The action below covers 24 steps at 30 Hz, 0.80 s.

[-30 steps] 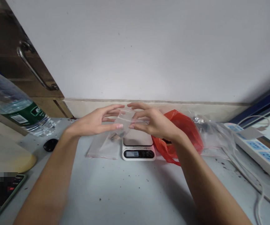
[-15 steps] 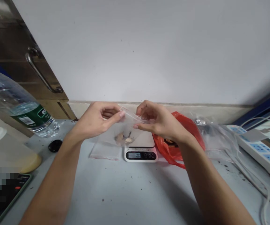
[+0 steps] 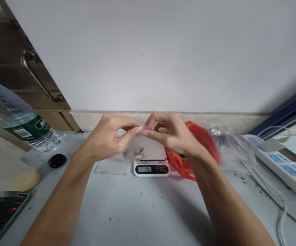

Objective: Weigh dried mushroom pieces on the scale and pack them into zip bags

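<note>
Pinching clear bag point(image 3: 129, 154), probably by its blurred edge, in left hand point(image 3: 109, 136) and right hand point(image 3: 172, 135), with red bag point(image 3: 203, 137) at four o'clock; calls for even pressure.

I see the left hand point(image 3: 109, 136) and right hand point(image 3: 176, 135) pinching the top of a clear bag point(image 3: 137, 145) of brownish pieces point(image 3: 133, 154), near a white scale point(image 3: 152, 164) reading 0.0 and a red bag point(image 3: 206, 145).
</note>
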Tool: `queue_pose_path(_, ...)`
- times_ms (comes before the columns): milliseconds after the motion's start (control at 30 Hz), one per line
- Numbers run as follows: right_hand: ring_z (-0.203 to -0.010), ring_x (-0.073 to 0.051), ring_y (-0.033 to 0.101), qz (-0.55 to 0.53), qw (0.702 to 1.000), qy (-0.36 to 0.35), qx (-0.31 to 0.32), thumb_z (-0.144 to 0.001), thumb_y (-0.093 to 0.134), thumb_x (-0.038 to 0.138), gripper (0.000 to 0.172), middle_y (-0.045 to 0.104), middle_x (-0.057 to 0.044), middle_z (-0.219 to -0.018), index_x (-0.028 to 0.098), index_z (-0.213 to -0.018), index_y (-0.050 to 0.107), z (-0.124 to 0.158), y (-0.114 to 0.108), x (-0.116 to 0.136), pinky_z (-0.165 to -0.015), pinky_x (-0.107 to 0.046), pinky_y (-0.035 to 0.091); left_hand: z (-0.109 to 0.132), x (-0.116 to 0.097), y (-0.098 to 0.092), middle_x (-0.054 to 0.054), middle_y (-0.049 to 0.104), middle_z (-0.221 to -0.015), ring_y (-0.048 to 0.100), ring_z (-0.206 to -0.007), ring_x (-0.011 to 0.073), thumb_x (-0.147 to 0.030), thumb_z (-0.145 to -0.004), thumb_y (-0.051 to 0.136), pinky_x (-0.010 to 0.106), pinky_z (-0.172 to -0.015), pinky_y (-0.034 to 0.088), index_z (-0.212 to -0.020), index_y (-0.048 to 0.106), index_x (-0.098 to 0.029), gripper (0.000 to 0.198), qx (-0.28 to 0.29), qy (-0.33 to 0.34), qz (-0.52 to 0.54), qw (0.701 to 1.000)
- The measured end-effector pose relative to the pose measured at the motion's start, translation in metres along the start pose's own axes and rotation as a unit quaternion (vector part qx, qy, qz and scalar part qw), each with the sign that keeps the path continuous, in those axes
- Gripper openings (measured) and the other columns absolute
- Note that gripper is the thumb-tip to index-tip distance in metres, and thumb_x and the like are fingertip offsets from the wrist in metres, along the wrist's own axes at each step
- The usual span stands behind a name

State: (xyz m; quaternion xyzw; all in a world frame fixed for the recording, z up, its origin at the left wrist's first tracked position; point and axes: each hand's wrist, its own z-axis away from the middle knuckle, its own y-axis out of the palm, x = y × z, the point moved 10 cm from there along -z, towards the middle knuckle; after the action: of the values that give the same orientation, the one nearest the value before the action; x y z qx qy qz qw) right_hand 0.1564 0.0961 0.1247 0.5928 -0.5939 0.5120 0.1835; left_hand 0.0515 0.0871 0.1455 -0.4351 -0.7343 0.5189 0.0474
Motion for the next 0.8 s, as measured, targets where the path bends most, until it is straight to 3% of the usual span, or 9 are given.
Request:
queue_pose_path(100,-0.069,-0.013,0.057,0.017,1.000,0.012,0.011,-0.085,0.071,0.036,0.024,0.066,0.000,-0.073,0.019,-0.069,0.062,0.001,-0.006,-0.009,-0.062,-0.028,0.041,0.003,0.008,-0.019,0.000,0.078,-0.079,0.068,-0.072,0.0168,-0.036,-0.093,0.055,0.026,-0.068,0.051,-0.078,0.073,-0.023,0.027,-0.034,-0.002,-0.011,0.999)
queue_pose_path(167,-0.067,-0.014,0.057,0.074,0.997,0.031,0.021,-0.085,0.068,0.034,0.020,0.066,-0.001,-0.072,0.019,-0.071,0.065,0.006,-0.019,-0.022,-0.061,-0.029,0.041,0.011,0.021,-0.042,0.000,0.078,-0.080,0.069,-0.074,0.0168,-0.034,-0.093,0.058,0.026,-0.070,0.053,-0.077,0.072,-0.021,0.024,-0.073,-0.027,-0.014,0.997)
queue_pose_path(300,-0.065,-0.017,0.058,0.183,0.980,0.080,0.004,-0.084,0.066,0.035,0.020,0.068,-0.003,-0.070,0.021,-0.070,0.064,0.018,-0.060,-0.051,-0.062,-0.032,0.045,0.046,0.047,-0.111,-0.001,0.076,-0.080,0.068,-0.076,0.0158,-0.033,-0.094,0.062,0.028,-0.078,0.056,-0.083,0.071,-0.020,0.019,-0.259,-0.104,-0.030,0.960)
queue_pose_path(367,-0.069,-0.019,0.062,0.183,0.980,0.072,-0.014,-0.085,0.065,0.039,0.023,0.071,-0.004,-0.074,0.021,-0.071,0.065,0.020,-0.072,-0.051,-0.067,-0.034,0.049,0.051,0.052,-0.117,-0.002,0.076,-0.080,0.068,-0.078,0.0161,-0.035,-0.094,0.061,0.028,-0.081,0.055,-0.082,0.070,-0.021,0.021,-0.239,-0.129,-0.056,0.961)
queue_pose_path(467,-0.078,-0.020,0.067,0.150,0.988,0.043,-0.013,-0.086,0.068,0.044,0.023,0.076,-0.007,-0.091,0.021,-0.084,0.070,0.015,-0.061,-0.034,-0.072,-0.035,0.053,0.041,0.051,-0.097,-0.001,0.077,-0.080,0.067,-0.075,0.0164,-0.037,-0.090,0.062,0.023,-0.067,0.051,-0.080,0.073,-0.020,0.022,-0.136,-0.120,-0.077,0.980)
queue_pose_path(533,-0.091,-0.022,0.069,0.131,0.991,0.027,0.005,-0.085,0.070,0.042,0.024,0.077,-0.008,-0.106,0.021,-0.096,0.073,0.010,-0.040,-0.019,-0.078,-0.036,0.054,0.030,0.043,-0.076,0.000,0.078,-0.082,0.067,-0.075,0.0171,-0.040,-0.089,0.062,0.022,-0.059,0.047,-0.082,0.075,-0.020,0.025,-0.067,-0.085,-0.078,0.991)
queue_pose_path(600,-0.102,-0.023,0.068,0.117,0.993,0.007,0.025,-0.086,0.071,0.039,0.023,0.076,-0.008,-0.115,0.022,-0.102,0.074,0.004,-0.018,-0.005,-0.085,-0.037,0.054,0.021,0.032,-0.060,0.001,0.078,-0.081,0.067,-0.073,0.0170,-0.043,-0.092,0.058,0.023,-0.059,0.047,-0.083,0.075,-0.022,0.029,-0.039,-0.043,-0.068,0.996)
queue_pose_path(700,-0.096,-0.020,0.068,0.094,0.994,-0.019,0.053,-0.091,0.068,0.038,0.019,0.078,-0.006,-0.106,0.021,-0.096,0.075,-0.004,0.008,0.010,-0.083,-0.034,0.052,0.013,0.020,-0.043,-0.001,0.078,-0.079,0.067,-0.069,0.0164,-0.043,-0.092,0.054,0.024,-0.064,0.049,-0.083,0.074,-0.024,0.029,-0.018,-0.013,-0.047,0.999)
queue_pose_path(800,-0.080,-0.016,0.065,0.072,0.996,-0.031,0.044,-0.094,0.064,0.037,0.023,0.074,-0.003,-0.085,0.019,-0.081,0.071,-0.009,0.014,0.016,-0.073,-0.030,0.049,0.011,0.011,-0.035,0.000,0.077,-0.076,0.066,-0.068,0.0168,-0.042,-0.092,0.052,0.025,-0.064,0.049,-0.081,0.072,-0.025,0.029,-0.012,-0.008,-0.038,0.999)
